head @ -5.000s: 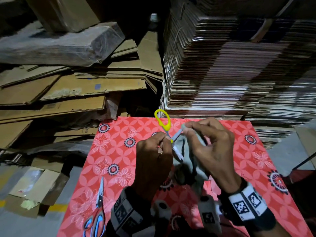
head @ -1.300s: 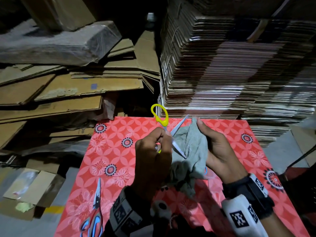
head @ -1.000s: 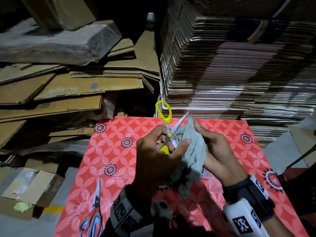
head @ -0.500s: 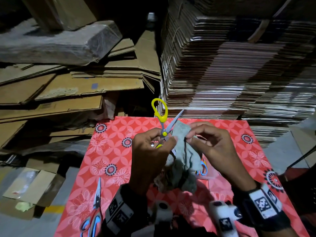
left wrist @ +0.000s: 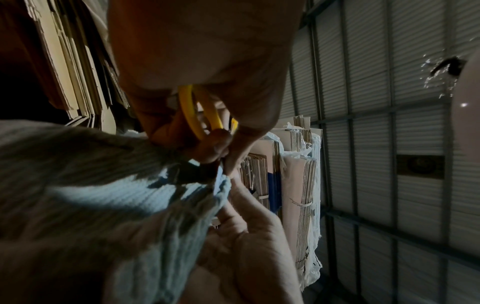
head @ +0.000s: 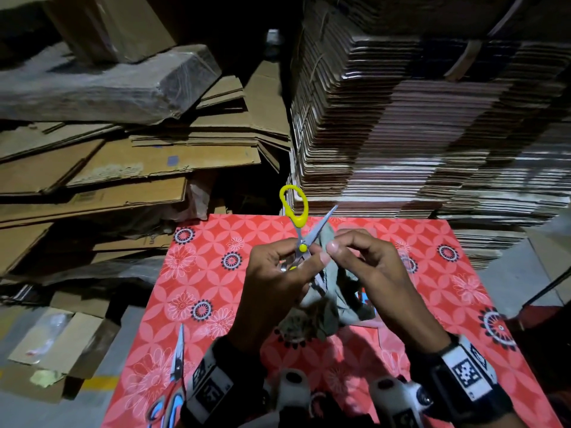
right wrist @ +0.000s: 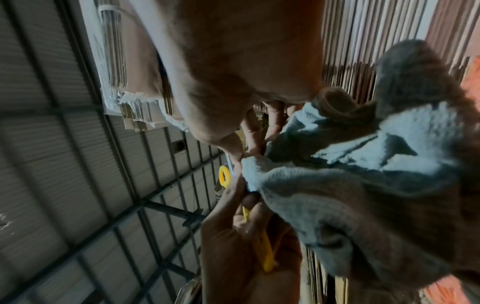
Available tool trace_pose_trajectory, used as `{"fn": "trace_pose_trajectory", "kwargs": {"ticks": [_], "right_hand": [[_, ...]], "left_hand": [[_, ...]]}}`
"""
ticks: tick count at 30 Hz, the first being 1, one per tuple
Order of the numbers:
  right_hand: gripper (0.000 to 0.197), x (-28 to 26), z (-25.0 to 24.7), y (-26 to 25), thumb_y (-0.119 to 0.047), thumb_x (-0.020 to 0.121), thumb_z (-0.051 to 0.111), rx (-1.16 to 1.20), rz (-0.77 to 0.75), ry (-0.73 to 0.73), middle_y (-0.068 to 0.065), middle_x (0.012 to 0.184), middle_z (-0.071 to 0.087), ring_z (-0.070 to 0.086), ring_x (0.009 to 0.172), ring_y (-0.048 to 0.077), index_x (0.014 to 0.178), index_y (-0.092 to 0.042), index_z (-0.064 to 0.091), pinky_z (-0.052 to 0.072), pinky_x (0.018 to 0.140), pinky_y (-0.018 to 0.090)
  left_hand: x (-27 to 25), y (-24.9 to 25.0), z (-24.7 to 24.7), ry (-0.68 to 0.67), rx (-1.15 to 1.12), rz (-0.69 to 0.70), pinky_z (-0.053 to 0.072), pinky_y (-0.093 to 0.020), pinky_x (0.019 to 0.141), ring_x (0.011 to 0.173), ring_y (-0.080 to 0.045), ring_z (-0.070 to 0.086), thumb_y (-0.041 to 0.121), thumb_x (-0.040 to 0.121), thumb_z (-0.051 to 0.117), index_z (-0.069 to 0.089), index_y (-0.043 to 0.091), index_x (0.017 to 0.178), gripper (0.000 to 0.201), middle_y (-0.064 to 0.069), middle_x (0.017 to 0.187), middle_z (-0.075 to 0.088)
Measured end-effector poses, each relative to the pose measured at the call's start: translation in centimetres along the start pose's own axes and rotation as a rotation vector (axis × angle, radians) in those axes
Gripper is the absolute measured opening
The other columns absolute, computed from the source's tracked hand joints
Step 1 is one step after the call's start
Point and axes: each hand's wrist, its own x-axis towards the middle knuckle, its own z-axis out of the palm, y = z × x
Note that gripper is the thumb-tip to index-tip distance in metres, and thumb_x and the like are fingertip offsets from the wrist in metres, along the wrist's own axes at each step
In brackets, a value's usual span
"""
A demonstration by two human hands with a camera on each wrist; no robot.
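The left hand (head: 275, 288) holds the scissors (head: 301, 242) up over the middle of the red worktop (head: 197, 273). Its grip is curled tight round the lower yellow handle, with the thumb next to the yellow dot where the blades join. The other yellow ring sticks up free, over the far edge of the worktop. One shiny blade points up and away, right beside the grey cloth (head: 343, 291). The right hand (head: 380, 273) is also over the middle of the worktop, just beside the left hand. Its grip pinches the top of the cloth between the thumb and first finger. The cloth hangs down in a bunch between the two hands. I cannot tell if its low end rests on the worktop. The blue scissors (head: 176, 372) lie flat on the near left corner of the worktop. Piles of cardboard (head: 401, 134) stand behind the worktop.
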Motion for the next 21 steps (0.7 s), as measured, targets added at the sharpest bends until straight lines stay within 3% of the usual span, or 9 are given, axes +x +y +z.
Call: {"fn": "trace_pose_trajectory", "kwargs": {"ticks": [2, 3, 5, 7, 10, 13, 15, 16, 21], "right_hand": [[0.034, 0.3, -0.5, 0.3, -0.045, 0.086, 0.074, 0.028, 0.004, 0.029, 0.013, 0.089, 0.062, 0.061, 0.074, 0.023, 0.084, -0.011, 0.070, 0.043, 0.056, 0.032], [0.033, 0.5, -0.7, 0.5, -0.046, 0.084, 0.073, 0.014, -0.020, 0.055, 0.018, 0.089, 0.061, 0.059, 0.072, 0.023, 0.082, -0.013, 0.066, 0.042, 0.055, 0.034], [0.022, 0.6, -1.1, 0.8, -0.040, 0.084, 0.070, -0.112, -0.099, 0.138, 0.004, 0.098, 0.068, 0.064, 0.078, 0.017, 0.074, -0.023, 0.060, 0.044, 0.063, 0.028], [0.020, 0.7, -1.5, 0.7, -0.025, 0.087, 0.068, -0.209, -0.187, 0.190, -0.013, 0.102, 0.069, 0.066, 0.086, 0.007, 0.073, -0.025, 0.054, 0.047, 0.070, 0.025], [0.020, 0.7, -1.9, -0.2, -0.013, 0.090, 0.068, -0.228, -0.330, 0.202, -0.010, 0.093, 0.068, 0.066, 0.087, 0.016, 0.080, -0.018, 0.051, 0.051, 0.076, 0.035], [0.018, 0.7, -1.9, -1.6, -0.014, 0.091, 0.073, -0.270, -0.401, 0.173, -0.001, 0.088, 0.064, 0.062, 0.078, 0.029, 0.092, -0.020, 0.057, 0.051, 0.071, 0.050], [0.022, 0.6, -1.6, -2.5, -0.013, 0.091, 0.079, -0.293, -0.430, 0.153, -0.005, 0.092, 0.067, 0.067, 0.082, 0.027, 0.099, -0.024, 0.063, 0.054, 0.073, 0.049], [0.021, 0.5, -1.4, -2.8, -0.012, 0.090, 0.081, -0.311, -0.447, 0.143, -0.006, 0.094, 0.070, 0.069, 0.084, 0.025, 0.101, -0.022, 0.067, 0.056, 0.075, 0.048], [0.022, 0.6, -0.3, -3.7, -0.010, 0.089, 0.082, -0.437, -0.523, 0.084, -0.010, 0.107, 0.076, 0.072, 0.100, 0.006, 0.110, -0.013, 0.077, 0.056, 0.086, 0.025]], "left_hand": [[0.0, 0.1, 0.0, 0.047, 0.024, 0.016, 0.035, -0.027, 0.045, 0.047, -0.020, 0.041, 0.020, 0.089, 0.077, 0.075, 0.003, 0.086, 0.018, -0.009, 0.056, 0.050], [-0.1, 0.2, 0.0, 0.064, 0.035, 0.022, 0.035, -0.027, 0.045, 0.047, -0.020, 0.040, 0.025, 0.090, 0.076, 0.074, 0.002, 0.086, 0.023, -0.009, 0.057, 0.049], [-0.1, 0.5, 0.0, 0.088, 0.008, 0.005, 0.031, -0.025, 0.043, 0.045, -0.019, 0.036, 0.036, 0.092, 0.075, 0.071, -0.003, 0.087, 0.039, -0.010, 0.058, 0.041], [0.0, 0.9, 0.0, 0.095, -0.078, -0.033, 0.029, -0.021, 0.041, 0.043, -0.016, 0.035, 0.033, 0.100, 0.061, 0.073, -0.001, 0.088, 0.037, -0.010, 0.059, 0.040], [-0.1, 1.1, -0.1, 0.094, -0.052, -0.041, 0.032, -0.019, 0.040, 0.040, -0.012, 0.039, 0.013, 0.110, 0.042, 0.073, 0.002, 0.089, 0.040, -0.004, 0.056, 0.046], [-0.1, 1.0, 0.0, 0.091, 0.004, -0.005, 0.032, -0.021, 0.040, 0.039, -0.013, 0.040, 0.019, 0.099, 0.042, 0.074, 0.010, 0.087, 0.036, -0.004, 0.054, 0.048], [-0.2, 0.9, 0.0, 0.095, 0.065, 0.034, 0.032, -0.023, 0.043, 0.040, -0.015, 0.039, 0.022, 0.091, 0.042, 0.070, 0.025, 0.077, 0.032, -0.006, 0.053, 0.048], [-0.2, 0.9, 0.0, 0.096, 0.097, 0.055, 0.032, -0.025, 0.046, 0.041, -0.016, 0.038, 0.022, 0.091, 0.042, 0.065, 0.026, 0.075, 0.028, -0.007, 0.053, 0.047], [-0.7, 0.8, 0.2, 0.039, 0.165, 0.166, 0.036, -0.033, 0.052, 0.043, -0.020, 0.042, 0.018, 0.096, 0.043, 0.061, 0.011, 0.103, 0.021, -0.007, 0.052, 0.050]]}}
